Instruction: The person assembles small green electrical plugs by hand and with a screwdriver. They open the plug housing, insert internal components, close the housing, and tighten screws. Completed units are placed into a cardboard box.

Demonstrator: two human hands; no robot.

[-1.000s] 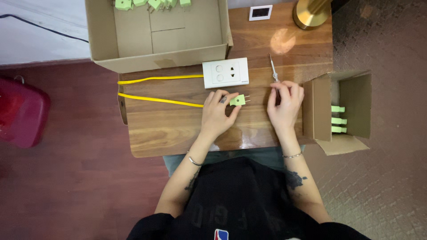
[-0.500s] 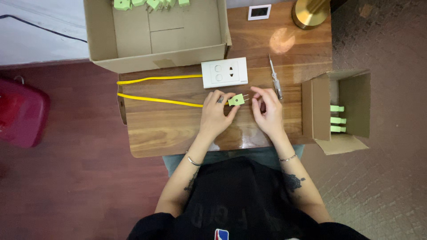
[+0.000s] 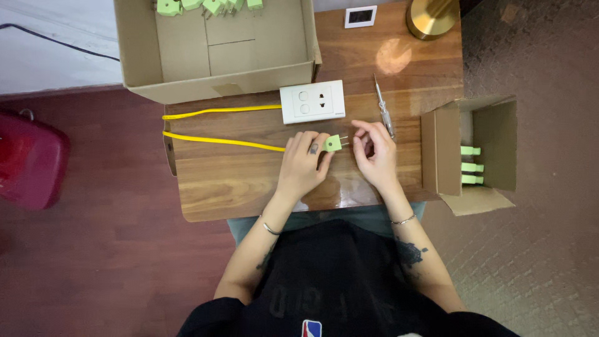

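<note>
My left hand (image 3: 302, 163) grips a small light-green plug (image 3: 333, 143) on the end of a yellow cable (image 3: 218, 140), its two metal prongs pointing right. My right hand (image 3: 374, 153) sits just right of the prongs, fingers curled and fingertips close to them; whether it pinches anything I cannot tell. A white wall socket plate (image 3: 312, 101) lies on the wooden table (image 3: 237, 181) just behind both hands. A screwdriver (image 3: 384, 107) rests on the table beside my right hand.
A large open cardboard box (image 3: 212, 56) with several green plugs along its far wall stands at the back. A smaller open box (image 3: 477, 153) at the table's right edge holds three green plugs. A brass lamp base (image 3: 430, 15), a small white device (image 3: 360, 16), a red bag (image 3: 28, 159).
My right hand let go of the screwdriver, which now lies on the table, and moved left to the plug's prongs. My left hand kept hold of the plug.
</note>
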